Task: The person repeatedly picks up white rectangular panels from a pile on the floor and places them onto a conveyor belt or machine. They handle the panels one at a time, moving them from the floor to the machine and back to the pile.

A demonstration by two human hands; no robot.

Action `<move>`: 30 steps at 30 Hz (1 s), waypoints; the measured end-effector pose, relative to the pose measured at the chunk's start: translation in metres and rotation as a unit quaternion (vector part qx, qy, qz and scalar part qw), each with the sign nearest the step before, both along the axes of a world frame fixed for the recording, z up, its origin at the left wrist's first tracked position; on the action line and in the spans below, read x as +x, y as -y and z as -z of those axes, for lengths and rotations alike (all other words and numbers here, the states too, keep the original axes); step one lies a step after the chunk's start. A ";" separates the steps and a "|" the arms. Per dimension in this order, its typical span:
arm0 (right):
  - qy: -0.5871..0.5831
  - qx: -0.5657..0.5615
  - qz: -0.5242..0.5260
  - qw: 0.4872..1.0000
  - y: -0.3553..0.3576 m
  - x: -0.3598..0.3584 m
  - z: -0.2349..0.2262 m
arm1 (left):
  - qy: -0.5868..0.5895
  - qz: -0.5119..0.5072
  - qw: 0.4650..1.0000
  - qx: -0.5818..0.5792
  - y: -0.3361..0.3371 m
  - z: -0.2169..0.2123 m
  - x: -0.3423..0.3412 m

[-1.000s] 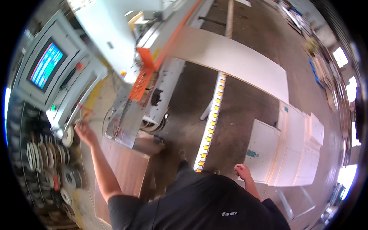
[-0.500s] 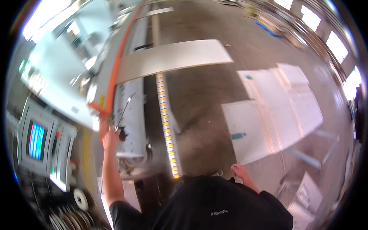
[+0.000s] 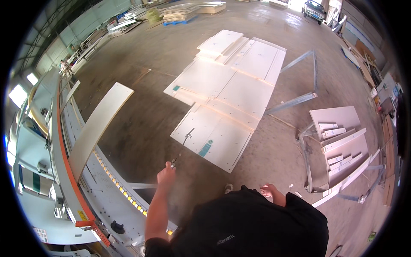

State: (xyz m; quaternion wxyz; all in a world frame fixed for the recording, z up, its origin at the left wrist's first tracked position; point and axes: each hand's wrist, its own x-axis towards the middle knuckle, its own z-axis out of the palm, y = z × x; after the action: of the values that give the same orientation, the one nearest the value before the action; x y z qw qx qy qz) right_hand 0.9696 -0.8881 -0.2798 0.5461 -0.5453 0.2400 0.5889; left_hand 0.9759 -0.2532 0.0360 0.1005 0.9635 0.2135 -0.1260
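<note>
My left hand (image 3: 166,174) is closed around the near end of a thin metal rod tool (image 3: 181,148), held out over the floor. A small ring or crosspiece shows near the rod's far tip, which overlaps the nearest white panel in the picture. Whether the tip touches it I cannot tell. White panels (image 3: 244,96), some with green labels, lie side by side ahead of me. Close to my body on the right, my right hand (image 3: 269,190) hangs with loosely bent fingers, a little apart, and nothing visible in it.
To the left runs a long machine with an orange rail (image 3: 68,165) and a yellow-dotted strip (image 3: 112,177). A long white board (image 3: 100,122) juts from it. Metal frames (image 3: 293,103) stand at the right, one bearing a panel with narrow strips (image 3: 342,147). A vehicle (image 3: 314,10) is far off.
My view has swung right, away from the machine. My left hand has left the orange rail's end and carries the rod tool toward the panels. My right hand stays near my body.
</note>
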 end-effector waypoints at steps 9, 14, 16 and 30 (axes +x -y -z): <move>0.017 0.370 0.231 0.900 0.076 -0.008 0.042 | 0.045 0.122 0.991 -0.036 0.091 0.027 0.115; 0.349 -0.125 -0.060 0.927 -0.034 -0.019 -0.067 | 0.003 0.071 0.997 -0.025 0.074 0.026 0.069; 0.353 -0.130 -0.052 0.925 -0.023 -0.025 -0.069 | 0.011 0.082 0.995 -0.051 0.089 0.031 0.074; -0.221 0.371 0.257 0.865 0.015 0.079 0.081 | -0.138 0.092 0.983 -0.080 0.123 0.061 0.002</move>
State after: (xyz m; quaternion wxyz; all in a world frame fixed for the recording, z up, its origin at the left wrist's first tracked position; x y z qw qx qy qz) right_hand 1.0483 -0.9034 -0.3607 0.7725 -0.0769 0.2497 0.5787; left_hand 0.9776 -0.3759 -0.0254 0.1348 0.9415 0.1246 -0.2828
